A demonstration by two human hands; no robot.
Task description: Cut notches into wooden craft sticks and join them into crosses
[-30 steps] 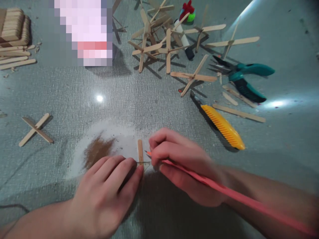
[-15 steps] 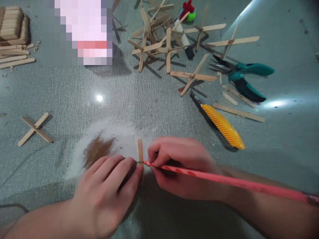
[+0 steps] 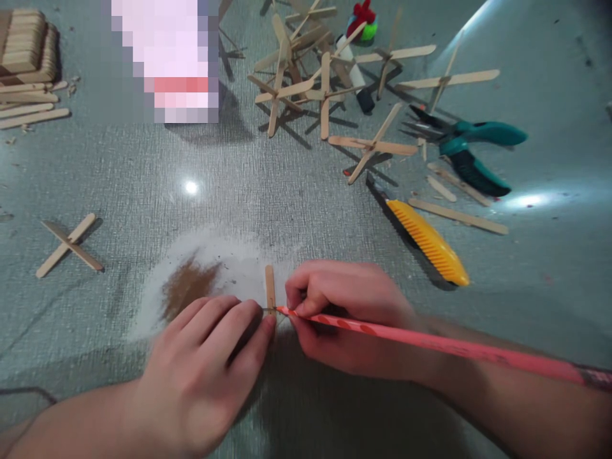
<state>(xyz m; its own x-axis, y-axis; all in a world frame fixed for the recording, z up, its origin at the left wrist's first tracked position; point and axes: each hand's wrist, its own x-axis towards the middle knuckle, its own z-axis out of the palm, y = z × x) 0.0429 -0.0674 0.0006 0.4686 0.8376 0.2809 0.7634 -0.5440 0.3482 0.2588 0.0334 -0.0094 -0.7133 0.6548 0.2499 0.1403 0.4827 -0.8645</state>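
Note:
My right hand (image 3: pixel 351 319) is closed round a red pencil (image 3: pixel 411 339), gripping it near its point. The tip touches a short wooden craft stick (image 3: pixel 270 284), which stands lengthwise away from me and carries small pencil marks. My left hand (image 3: pixel 210 363) pinches the near end of that stick between thumb and fingers. A thin dark edge or line crosses the stick at the pencil tip; I cannot make out what it is. Left of the stick, white powder (image 3: pixel 191 245) with a brown heap (image 3: pixel 189 288) lies on the grey textured table.
A yellow utility knife (image 3: pixel 425 239) with its blade out and teal-handled pliers (image 3: pixel 471 143) lie to the right. Several crossed craft sticks (image 3: pixel 373 146) are spread at the back. One crossed pair (image 3: pixel 70 244) lies left. Stacked craft sticks (image 3: pixel 21 44) stand far left. A pixelated area covers the upper left.
Hardly anything differs. The whole view has shifted very slightly, and both hands keep their hold on the stick and the pencil.

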